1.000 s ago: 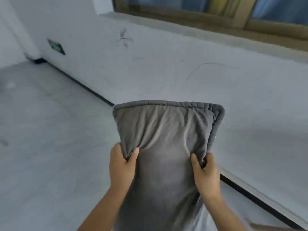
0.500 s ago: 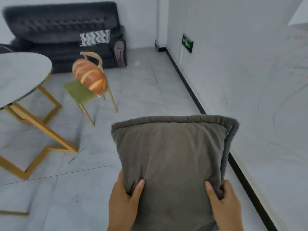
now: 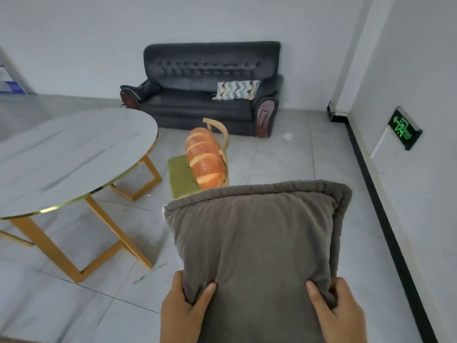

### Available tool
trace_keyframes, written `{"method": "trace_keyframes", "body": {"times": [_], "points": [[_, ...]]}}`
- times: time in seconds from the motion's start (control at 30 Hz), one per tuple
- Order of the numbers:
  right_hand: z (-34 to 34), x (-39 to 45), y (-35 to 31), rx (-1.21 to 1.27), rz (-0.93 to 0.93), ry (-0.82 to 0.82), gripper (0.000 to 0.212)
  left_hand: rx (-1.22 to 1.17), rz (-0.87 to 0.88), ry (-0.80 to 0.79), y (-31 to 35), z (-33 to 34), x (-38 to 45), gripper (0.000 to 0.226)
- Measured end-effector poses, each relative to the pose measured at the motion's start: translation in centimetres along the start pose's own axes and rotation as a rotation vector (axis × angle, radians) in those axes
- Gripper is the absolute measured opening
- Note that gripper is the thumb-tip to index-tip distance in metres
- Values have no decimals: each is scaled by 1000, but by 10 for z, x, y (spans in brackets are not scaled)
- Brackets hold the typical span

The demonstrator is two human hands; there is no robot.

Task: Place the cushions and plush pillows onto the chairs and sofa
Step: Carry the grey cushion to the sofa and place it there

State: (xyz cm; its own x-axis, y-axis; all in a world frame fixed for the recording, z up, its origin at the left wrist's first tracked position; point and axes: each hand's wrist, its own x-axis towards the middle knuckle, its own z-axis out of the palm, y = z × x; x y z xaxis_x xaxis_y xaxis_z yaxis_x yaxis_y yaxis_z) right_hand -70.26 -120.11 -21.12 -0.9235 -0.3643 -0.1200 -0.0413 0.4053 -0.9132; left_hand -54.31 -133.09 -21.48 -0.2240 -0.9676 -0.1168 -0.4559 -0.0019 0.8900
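At the bottom of the frame the left hand [image 3: 184, 309] and the right hand [image 3: 332, 311] both grasp the grey cushion [image 3: 254, 246], each one pinching a lower corner with the thumb in front and the other fingers hidden behind the fabric. The cushion is held upright in the air in the lower middle of the frame, above the floor, and it touches no furniture. Because only the bottom corners are held, the soft top part could fold forward, and the fabric could slip from the pinch if one hand relaxes. The cushion also hides the floor directly ahead and the near edge of the green chair [image 3: 183, 178], so the person could hit the chair while walking. On this chair the bread-shaped plush pillow [image 3: 205, 160] leans against the backrest, and a bump may knock it down. The gold legs of the round surface [image 3: 71, 157] at the left stand near the path and could catch a foot. The dark sofa [image 3: 197, 100] in the upper middle already carries a patterned pillow [image 3: 236, 89] at its right end, but free seat space remains.
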Motion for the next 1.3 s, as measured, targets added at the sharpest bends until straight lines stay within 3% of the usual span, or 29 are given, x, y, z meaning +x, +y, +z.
{"method": "trace_keyframes", "body": {"times": [0.13,0.17,0.23,0.3,0.47,0.67,0.8,0.87,0.93,1.1,1.3], "points": [[76,90,-53,158,-57,443,32,11,-92,-52,12,59,91,39],[87,114,-58,132,-58,442,29,25,-96,-88,16,77,117,39],[97,179,-45,29,-46,269,21,37,-86,-145,33,108,175,36],[101,240,-44,-51,98,127,24,31,-18,-158,58,133,236,35],[140,365,-107,-138,86,48,33,-12,91,-202,131,172,376,30],[224,494,-134,-161,86,-41,38,-43,-30,-138,145,217,510,41],[278,600,-156,-213,79,-78,41,-53,-192,-136,157,261,609,30],[304,671,-184,-253,20,-115,42,-62,-131,-95,177,288,666,57],[329,746,-213,-280,-41,-180,40,-92,-111,-31,203,313,721,67],[379,863,-258,-351,-79,-314,36,-170,-312,58,250,354,804,33],[409,892,-258,-407,-55,-372,42,-179,-416,96,237,373,844,30]]}}
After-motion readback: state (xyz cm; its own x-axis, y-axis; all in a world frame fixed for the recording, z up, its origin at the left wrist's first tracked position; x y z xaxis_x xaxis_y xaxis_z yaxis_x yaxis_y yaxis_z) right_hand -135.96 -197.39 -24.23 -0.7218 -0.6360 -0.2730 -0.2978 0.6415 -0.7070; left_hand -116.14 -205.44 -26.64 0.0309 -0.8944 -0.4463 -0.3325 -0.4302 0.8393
